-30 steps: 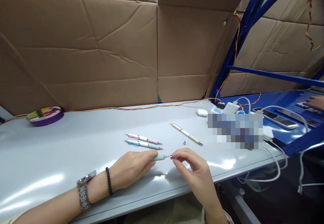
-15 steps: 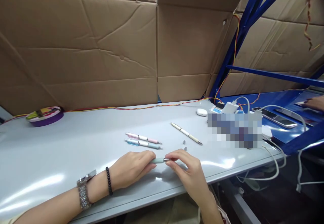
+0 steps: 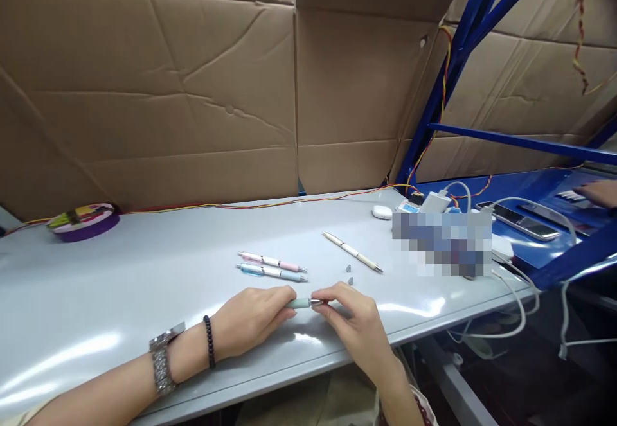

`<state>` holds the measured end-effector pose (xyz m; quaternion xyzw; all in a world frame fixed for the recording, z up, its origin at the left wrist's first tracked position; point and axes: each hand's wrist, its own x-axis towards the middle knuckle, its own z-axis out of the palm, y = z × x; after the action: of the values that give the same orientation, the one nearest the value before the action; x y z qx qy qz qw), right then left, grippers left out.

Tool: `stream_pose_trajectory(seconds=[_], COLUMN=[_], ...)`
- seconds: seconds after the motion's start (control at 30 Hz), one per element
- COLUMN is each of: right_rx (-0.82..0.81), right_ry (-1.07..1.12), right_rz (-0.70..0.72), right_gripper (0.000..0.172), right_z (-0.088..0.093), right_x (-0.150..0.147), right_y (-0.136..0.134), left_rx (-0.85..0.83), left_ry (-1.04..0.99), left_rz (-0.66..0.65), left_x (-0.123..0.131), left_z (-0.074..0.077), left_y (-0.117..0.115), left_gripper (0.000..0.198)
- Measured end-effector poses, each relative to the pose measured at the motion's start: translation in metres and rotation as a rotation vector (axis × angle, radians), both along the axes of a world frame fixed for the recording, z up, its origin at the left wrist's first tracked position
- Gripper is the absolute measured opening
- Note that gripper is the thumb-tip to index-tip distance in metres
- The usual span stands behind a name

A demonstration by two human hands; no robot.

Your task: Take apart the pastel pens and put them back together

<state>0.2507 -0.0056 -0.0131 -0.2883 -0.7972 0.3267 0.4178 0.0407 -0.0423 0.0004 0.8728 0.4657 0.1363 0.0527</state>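
Note:
A pale green pen (image 3: 301, 303) lies sideways between my two hands, just above the near part of the white table (image 3: 159, 272). My left hand (image 3: 250, 320) is closed round its barrel, which the fingers mostly hide. With thumb and fingertips, my right hand (image 3: 354, 323) pinches the silver tip at the other end. Beyond my hands lie a pink pen (image 3: 272, 261) and a blue pen (image 3: 271, 272), side by side. A cream pen (image 3: 353, 252) rests slantwise farther right. Two small grey cone-shaped pieces (image 3: 349, 274) sit on the table just past my right fingers.
At the back left is a round purple box (image 3: 84, 222). A white earbud case (image 3: 382, 212), chargers (image 3: 435, 202) and white cables (image 3: 523, 304) crowd the right end. A phone (image 3: 524, 220) lies on the blue surface, near another person's hand (image 3: 598, 191). Cardboard (image 3: 144, 92) walls the back.
The view has shifted slightly. Both hands keep the same grip on the green pen, and the loose pens stay put. The other person's hand at far right has moved a little.

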Motion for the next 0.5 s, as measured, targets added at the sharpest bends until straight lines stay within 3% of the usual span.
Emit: stream_pose_trajectory(seconds=[0.1, 0.23, 0.33, 0.43, 0.5], right_rx=[0.032, 0.041, -0.018, -0.097, -0.139], right_ry=[-0.081, -0.238, -0.211, -0.092, -0.104], right_rz=[0.003, -0.024, -0.015, 0.037, 0.034], right_gripper=[0.010, 0.030, 0.014, 0.024, 0.010], right_z=[0.0009, 0.0033, 0.0025, 0.0002, -0.0004], right_x=[-0.0007, -0.0026, -0.0025, -0.0011, -0.0008], right_y=[0.0012, 0.0000, -0.0012, -0.0016, -0.0016], left_rx=[-0.027, -0.060, -0.066, -0.073, -0.079], left_ry=[0.004, 0.039, 0.038, 0.039, 0.062], left_rz=[-0.005, -0.010, -0.008, -0.005, -0.006], left_x=[-0.0003, -0.0003, 0.0003, 0.0008, 0.0006], left_z=[-0.0010, -0.0015, -0.0015, -0.0014, -0.0017], left_y=[-0.0002, 0.0004, 0.0013, 0.0017, 0.0018], left_gripper=[0.034, 0.035, 0.035, 0.035, 0.035])
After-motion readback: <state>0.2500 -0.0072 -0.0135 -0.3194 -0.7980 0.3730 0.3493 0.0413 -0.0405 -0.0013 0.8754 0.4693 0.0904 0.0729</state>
